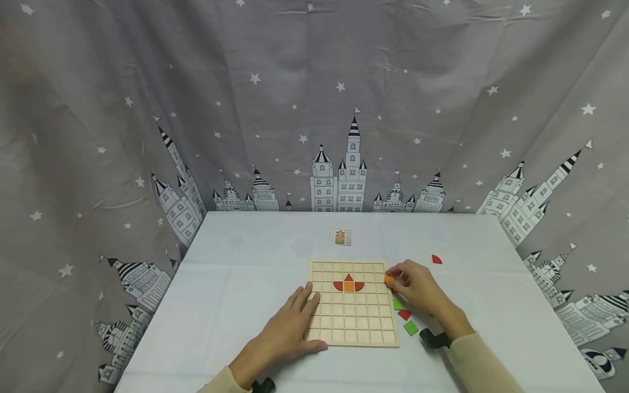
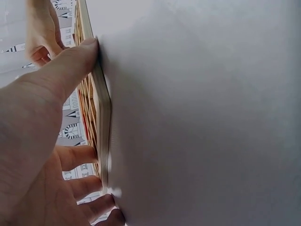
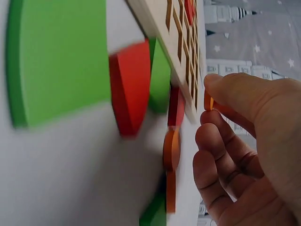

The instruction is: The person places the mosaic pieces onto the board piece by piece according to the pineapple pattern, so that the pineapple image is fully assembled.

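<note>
A wooden grid board [image 1: 351,322] lies on the white table. Set in its upper rows are a red triangle [image 1: 348,277], an orange square [image 1: 349,286] and a red quarter-circle piece on either side of the square. My left hand [image 1: 290,327] rests at the board's lower left corner, fingers spread along the left edge and thumb [image 2: 77,61] on the near edge. Over the board's right edge, my right hand [image 1: 417,284] pinches a small orange piece [image 3: 209,100] between thumb and forefinger. Its full outline is hidden by the fingertips.
Beside the board's right edge lie loose green pieces [image 1: 410,327], red pieces [image 1: 404,315] and orange pieces [image 3: 172,149]. One red quarter-circle [image 1: 437,259] sits farther back. Behind the board is a small pattern card [image 1: 340,237]; a grey printed curtain hangs past the table.
</note>
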Tool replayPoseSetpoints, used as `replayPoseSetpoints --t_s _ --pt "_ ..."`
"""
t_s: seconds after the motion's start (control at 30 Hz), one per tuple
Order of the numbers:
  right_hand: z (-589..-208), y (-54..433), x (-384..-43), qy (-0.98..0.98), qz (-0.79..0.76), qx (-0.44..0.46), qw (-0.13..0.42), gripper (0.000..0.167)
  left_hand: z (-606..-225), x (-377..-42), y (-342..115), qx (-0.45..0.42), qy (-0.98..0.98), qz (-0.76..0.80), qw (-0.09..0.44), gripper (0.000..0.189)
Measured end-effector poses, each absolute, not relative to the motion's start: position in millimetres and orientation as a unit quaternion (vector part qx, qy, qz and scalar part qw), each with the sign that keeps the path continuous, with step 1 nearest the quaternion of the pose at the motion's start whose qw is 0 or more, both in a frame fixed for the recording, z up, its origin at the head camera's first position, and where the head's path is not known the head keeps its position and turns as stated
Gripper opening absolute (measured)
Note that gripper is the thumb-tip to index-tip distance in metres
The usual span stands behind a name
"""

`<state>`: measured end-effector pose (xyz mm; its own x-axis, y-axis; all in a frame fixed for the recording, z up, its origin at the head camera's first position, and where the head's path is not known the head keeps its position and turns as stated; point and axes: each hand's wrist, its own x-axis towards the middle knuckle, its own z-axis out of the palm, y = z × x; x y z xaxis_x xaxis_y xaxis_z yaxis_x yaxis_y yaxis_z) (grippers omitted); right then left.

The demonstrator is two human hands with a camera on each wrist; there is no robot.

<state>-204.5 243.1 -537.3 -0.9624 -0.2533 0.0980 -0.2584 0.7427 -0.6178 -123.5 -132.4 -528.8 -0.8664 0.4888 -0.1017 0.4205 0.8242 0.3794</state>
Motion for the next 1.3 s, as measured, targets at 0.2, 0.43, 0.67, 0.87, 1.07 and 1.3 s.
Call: replayPoseSetpoints --t_s 0.2,0.43,0.67,0.87,1.07,1.3 --pt "-540 229 -198 -0.923 0.34 0.181 0.027 0.024 -531 -125 -133 0.238 0.948 0.184 0.106 0.119" --pt "-543 211 -192 -0.903 0.356 0.236 0.044 0.021 -531 -124 -133 0.237 0.948 0.185 0.103 0.119" --pt "-544 190 -188 -0.896 0.356 0.265 0.021 0.012 -529 -123 -133 0.24 0.948 0.182 0.105 0.118" --pt "-542 177 -185 -0.903 0.336 0.266 -0.006 0.008 -530 -123 -134 0.241 0.949 0.177 0.102 0.119" --pt "-540 169 -182 -0.907 0.323 0.268 -0.022 0.006 -529 -122 -134 0.241 0.95 0.175 0.098 0.118" --pt "-541 165 -182 -0.898 0.323 0.298 0.006 0.008 -530 -123 -134 0.245 0.951 0.163 0.089 0.118"
